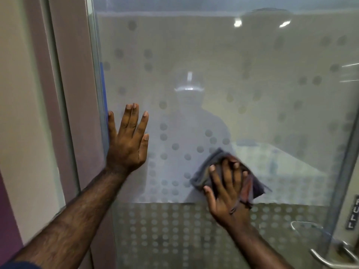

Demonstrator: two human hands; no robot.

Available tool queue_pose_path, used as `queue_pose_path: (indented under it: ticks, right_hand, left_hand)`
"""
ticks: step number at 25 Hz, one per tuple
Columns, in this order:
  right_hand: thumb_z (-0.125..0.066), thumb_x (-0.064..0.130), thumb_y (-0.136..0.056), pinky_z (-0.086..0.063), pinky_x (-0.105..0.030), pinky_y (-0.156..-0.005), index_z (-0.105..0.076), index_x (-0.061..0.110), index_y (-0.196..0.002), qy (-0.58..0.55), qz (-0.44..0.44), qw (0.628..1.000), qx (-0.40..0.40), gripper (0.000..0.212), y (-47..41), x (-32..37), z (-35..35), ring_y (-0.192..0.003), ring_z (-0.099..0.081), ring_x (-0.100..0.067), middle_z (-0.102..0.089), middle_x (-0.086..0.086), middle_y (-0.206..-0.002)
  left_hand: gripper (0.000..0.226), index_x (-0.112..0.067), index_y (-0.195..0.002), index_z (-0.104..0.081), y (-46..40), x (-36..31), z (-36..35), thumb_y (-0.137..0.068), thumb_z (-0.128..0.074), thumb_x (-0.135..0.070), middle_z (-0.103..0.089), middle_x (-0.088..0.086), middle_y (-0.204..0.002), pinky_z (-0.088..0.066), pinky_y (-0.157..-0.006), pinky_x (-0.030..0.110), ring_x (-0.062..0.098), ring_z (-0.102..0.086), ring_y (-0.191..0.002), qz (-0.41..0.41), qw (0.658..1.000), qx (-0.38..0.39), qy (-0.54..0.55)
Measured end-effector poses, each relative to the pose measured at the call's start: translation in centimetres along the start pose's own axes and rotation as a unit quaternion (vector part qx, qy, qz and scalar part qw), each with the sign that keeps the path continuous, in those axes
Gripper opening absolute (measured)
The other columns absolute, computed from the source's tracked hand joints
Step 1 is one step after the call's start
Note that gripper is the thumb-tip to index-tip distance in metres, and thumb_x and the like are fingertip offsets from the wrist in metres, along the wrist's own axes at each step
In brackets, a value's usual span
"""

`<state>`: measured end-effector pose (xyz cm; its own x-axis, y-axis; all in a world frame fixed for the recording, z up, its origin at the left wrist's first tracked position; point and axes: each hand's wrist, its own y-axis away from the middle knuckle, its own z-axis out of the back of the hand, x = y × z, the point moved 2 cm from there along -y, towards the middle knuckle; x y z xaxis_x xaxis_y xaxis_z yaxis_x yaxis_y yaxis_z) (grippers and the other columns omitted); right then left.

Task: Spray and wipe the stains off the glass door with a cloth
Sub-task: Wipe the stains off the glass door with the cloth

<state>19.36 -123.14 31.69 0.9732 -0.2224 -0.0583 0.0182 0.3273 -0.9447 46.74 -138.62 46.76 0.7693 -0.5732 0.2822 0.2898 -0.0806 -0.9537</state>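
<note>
We stand close to the glass door (242, 78), both bare forearms reaching up from the bottom of the frame. Our left hand (128, 140) lies flat against the pane near its left edge, fingers straight and spread, thumb (111, 125) running along the blue strip at the glass's side, holding nothing. Our right hand (226, 187) presses a folded grey cloth (210, 166) against the glass, lower and to the right of the left hand, well apart from it; its fingers lie extended over the fabric, with the cloth showing beyond the fingertips and trailing down past the little-finger side.

The cloth sits just above the line where the hazy upper pane meets a lower band of closely packed frosted dots (174, 230). Scattered larger dots (163, 127) mark the upper glass, which looks cloudy across most of its width. A faint reflection of a person (190, 117) shows in the pane between our hands.

At the lower right, a metal door handle (322, 257) curves out from the frame, and a small dark vertical plate reading PULL (352, 214) sits above it. To the left, a pale door frame (64, 94) borders the glass.
</note>
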Motion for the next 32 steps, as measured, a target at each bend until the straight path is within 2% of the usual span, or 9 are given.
queue_pose_path:
  ticks: [5,7,9,12,15,20,22,28,32]
  right_hand:
    - [-0.038,0.05,-0.111,-0.016,-0.065,-0.133,-0.018,0.019,-0.174,0.013,-0.242,0.968,-0.068,0.072,-8.1,-2.6,2.8,-0.168,-0.01,-0.045,-0.012,-0.02,-0.181]
    - [-0.037,0.053,-0.112,-0.011,-0.063,-0.135,-0.019,0.02,-0.174,0.008,-0.2,0.978,-0.054,0.072,-8.5,-0.2,2.6,-0.168,-0.008,-0.045,-0.012,-0.018,-0.182]
    - [-0.045,0.054,-0.112,-0.011,-0.063,-0.136,-0.028,0.024,-0.172,-0.015,-0.068,0.997,-0.018,0.069,-5.8,1.5,1.6,-0.168,-0.011,-0.044,-0.019,-0.015,-0.18]
    - [-0.055,0.056,-0.108,-0.023,-0.066,-0.131,-0.034,0.03,-0.169,-0.016,0.035,0.999,0.023,0.07,0.1,-1.2,0.9,-0.169,-0.015,-0.036,-0.019,-0.007,-0.181]
    - [-0.046,0.062,-0.108,-0.023,-0.067,-0.131,-0.028,0.028,-0.171,0.02,-0.092,0.996,0.007,0.074,1.0,-7.5,2.5,-0.169,-0.014,-0.038,-0.018,-0.012,-0.181]
    - [-0.025,0.067,-0.11,-0.016,-0.067,-0.132,-0.018,0.021,-0.174,0.029,-0.291,0.951,-0.103,0.079,-10.6,-14.9,6.5,-0.169,-0.009,-0.042,-0.012,-0.017,-0.182]
    - [-0.03,0.065,-0.111,-0.017,-0.066,-0.132,-0.021,0.023,-0.173,0.042,-0.274,0.954,-0.115,0.076,-14.2,-12.7,6.9,-0.168,-0.011,-0.043,-0.015,-0.017,-0.182]
    - [-0.045,0.064,-0.108,-0.019,-0.069,-0.131,-0.038,0.026,-0.168,0.016,-0.001,0.998,-0.06,0.072,-11.7,-8.3,6.0,-0.168,-0.017,-0.041,-0.025,-0.014,-0.179]
    - [-0.025,0.069,-0.108,-0.015,-0.065,-0.133,-0.019,0.027,-0.174,0.04,-0.197,0.974,-0.103,0.078,-16.0,-16.2,8.7,-0.169,-0.01,-0.039,-0.014,-0.013,-0.183]
  left_hand:
    - [0.059,-0.006,-0.165,-0.03,0.0,-1.0,0.0,-0.113,-0.041,-0.031,-0.023,0.025,-0.173,-0.01,-0.127,0.074,0.041,-0.023,-0.162,0.008,0.999,0.035,-0.029]
    - [0.06,-0.005,-0.166,-0.028,-0.1,-1.9,0.2,-0.114,-0.039,-0.033,-0.021,0.026,-0.174,-0.01,-0.127,0.075,0.04,-0.021,-0.163,0.006,0.999,0.043,-0.028]
    - [0.064,-0.004,-0.166,-0.026,-0.7,-2.9,0.5,-0.113,-0.04,-0.037,-0.018,0.026,-0.174,-0.007,-0.127,0.074,0.041,-0.018,-0.163,0.009,0.999,0.04,-0.018]
    - [0.072,-0.004,-0.166,-0.024,-2.6,-4.9,0.7,-0.11,-0.045,-0.043,-0.017,0.026,-0.174,-0.002,-0.129,0.07,0.043,-0.015,-0.164,-0.005,1.0,0.027,0.01]
    - [0.072,-0.004,-0.167,-0.024,-3.8,-6.3,-0.2,-0.109,-0.046,-0.042,-0.017,0.025,-0.175,-0.007,-0.128,0.073,0.041,-0.016,-0.164,-0.026,0.999,0.029,0.023]
    - [0.07,-0.007,-0.167,-0.024,-3.9,-6.6,-0.9,-0.11,-0.039,-0.044,-0.014,0.022,-0.176,-0.005,-0.129,0.073,0.039,-0.014,-0.165,-0.026,0.998,0.043,0.029]
    - [0.07,-0.007,-0.167,-0.023,-3.9,-6.7,-0.8,-0.11,-0.037,-0.045,-0.015,0.022,-0.176,-0.006,-0.129,0.073,0.039,-0.014,-0.165,-0.026,0.998,0.044,0.032]
    - [0.071,-0.006,-0.167,-0.024,-3.9,-6.5,-0.5,-0.109,-0.038,-0.045,-0.016,0.023,-0.176,-0.012,-0.126,0.075,0.04,-0.017,-0.164,-0.038,0.998,0.042,0.031]
    - [0.072,-0.004,-0.166,-0.025,-4.1,-6.8,-0.6,-0.108,-0.037,-0.046,-0.016,0.024,-0.176,-0.013,-0.127,0.075,0.041,-0.018,-0.164,-0.035,0.998,0.038,0.03]
